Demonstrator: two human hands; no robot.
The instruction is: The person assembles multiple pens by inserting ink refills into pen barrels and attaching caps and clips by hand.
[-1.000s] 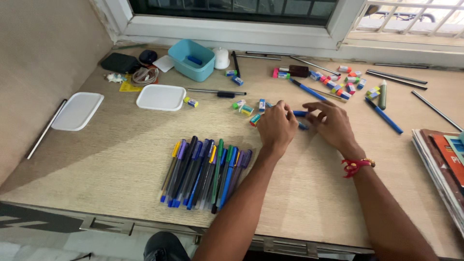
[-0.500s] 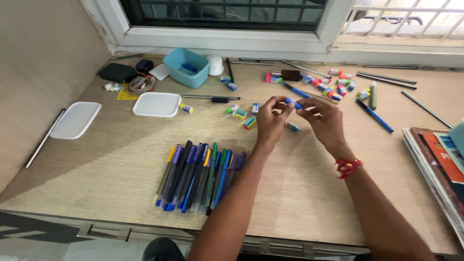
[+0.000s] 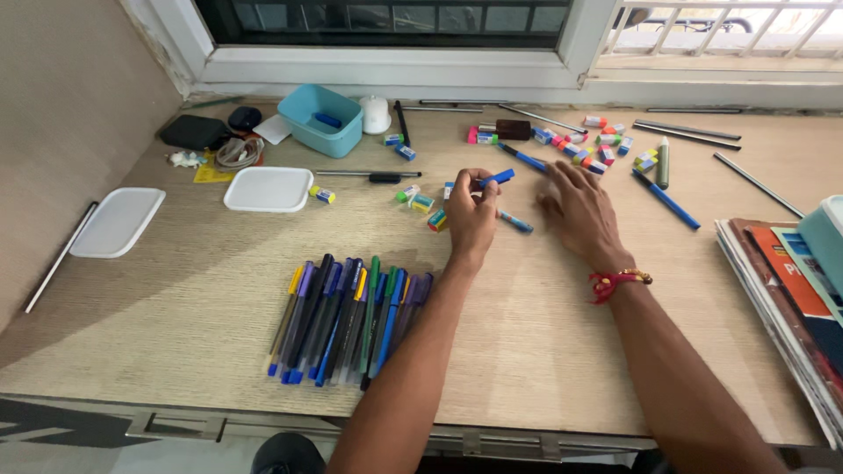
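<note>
pen row: [image 3: 347, 320] capped pens side by side at the near edge of the surface [image 3: 562, 351]
left hand: [image 3: 470, 215] fingers pinching a blue pen [image 3: 493, 179], lifted off the wood
step: sorting loose pens, judging by the row
right hand: [image 3: 580, 211] spread flat, palm down
in the way: small erasers [image 3: 420, 202] just left
far: teal box [image 3: 320, 119], white lid [image 3: 268, 189]

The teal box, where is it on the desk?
In the head view the teal box sits at the back left of the desk, under the window, between a white mouse and a tangle of cable.
</note>
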